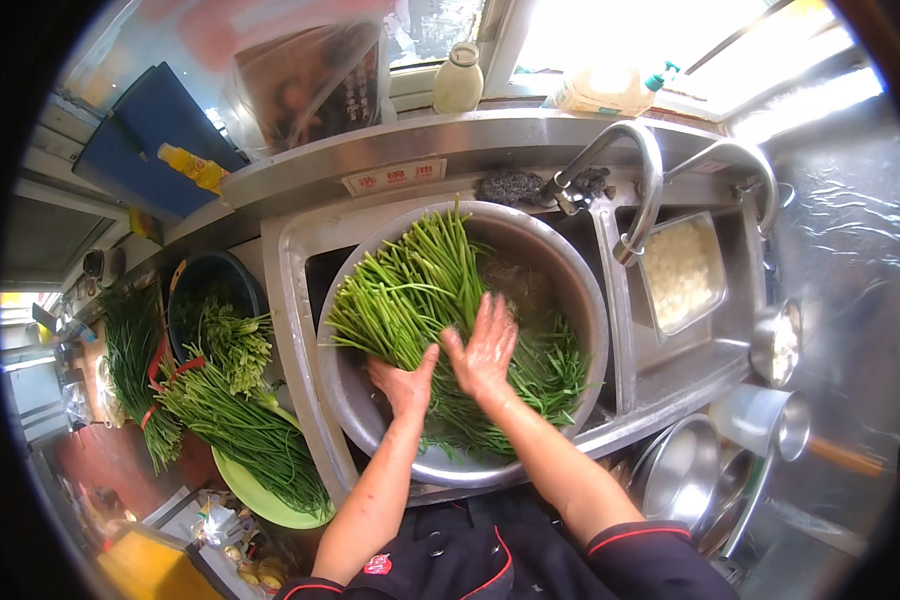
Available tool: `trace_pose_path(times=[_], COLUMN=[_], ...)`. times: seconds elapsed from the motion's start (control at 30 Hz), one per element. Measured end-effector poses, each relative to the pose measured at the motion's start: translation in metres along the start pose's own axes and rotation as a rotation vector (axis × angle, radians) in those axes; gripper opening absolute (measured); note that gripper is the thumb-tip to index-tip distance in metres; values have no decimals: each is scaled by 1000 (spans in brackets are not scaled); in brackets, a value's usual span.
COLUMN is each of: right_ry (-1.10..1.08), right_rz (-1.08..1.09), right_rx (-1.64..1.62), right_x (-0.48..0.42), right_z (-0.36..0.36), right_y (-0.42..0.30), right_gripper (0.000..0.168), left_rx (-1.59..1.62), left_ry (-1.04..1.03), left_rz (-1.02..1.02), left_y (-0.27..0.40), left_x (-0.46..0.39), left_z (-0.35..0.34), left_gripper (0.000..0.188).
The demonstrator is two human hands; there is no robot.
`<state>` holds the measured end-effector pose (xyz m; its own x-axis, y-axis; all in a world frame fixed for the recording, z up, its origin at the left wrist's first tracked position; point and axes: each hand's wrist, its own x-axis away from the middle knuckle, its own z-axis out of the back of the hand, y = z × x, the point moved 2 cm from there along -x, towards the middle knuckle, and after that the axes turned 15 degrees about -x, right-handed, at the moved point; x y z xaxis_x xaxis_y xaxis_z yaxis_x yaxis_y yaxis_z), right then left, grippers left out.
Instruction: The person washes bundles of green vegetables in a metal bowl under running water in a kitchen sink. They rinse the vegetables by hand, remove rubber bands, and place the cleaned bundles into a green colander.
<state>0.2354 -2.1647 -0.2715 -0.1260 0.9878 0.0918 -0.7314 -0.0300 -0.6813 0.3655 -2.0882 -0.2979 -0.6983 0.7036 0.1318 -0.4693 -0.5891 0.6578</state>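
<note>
A large round metal basin (pixel 595 300) sits in the left bowl of a stainless-steel sink and holds water and a thick bunch of garlic chives (pixel 412 285). The cut stalk ends point up and left over the basin's side, while the leafy ends lie in the water toward me. My left hand (pixel 405 381) cups the bunch from its left, thumb on top and fingers hidden under the stalks. Against the right side of the bunch rests my right hand (pixel 484 345), wet and slightly blurred, with its fingers stretched out.
A curved faucet (pixel 637 195) stands over the sink divider. White cubes fill a clear tub (pixel 682 274) in the right bowl. More chives lie on a green plate (pixel 251 491) at left, beside a dark basin (pixel 221 289). Metal bowls (pixel 682 469) stand at lower right.
</note>
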Motion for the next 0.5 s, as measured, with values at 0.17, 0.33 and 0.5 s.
trace_pose_path(times=[0.17, 0.33, 0.5], right_ry=[-63, 70, 140], right_rz=[80, 21, 163], right_rx=[24, -18, -207], right_x=[6, -9, -78], right_z=[-11, 40, 58], right_y=[9, -14, -21], right_gripper=[95, 79, 57], left_rx=[-231, 80, 562], left_ry=[-79, -135, -51], left_rz=[146, 198, 226], left_y=[5, -3, 44], left_x=[4, 9, 0], left_z=[-24, 13, 61], left_gripper=[118, 121, 92])
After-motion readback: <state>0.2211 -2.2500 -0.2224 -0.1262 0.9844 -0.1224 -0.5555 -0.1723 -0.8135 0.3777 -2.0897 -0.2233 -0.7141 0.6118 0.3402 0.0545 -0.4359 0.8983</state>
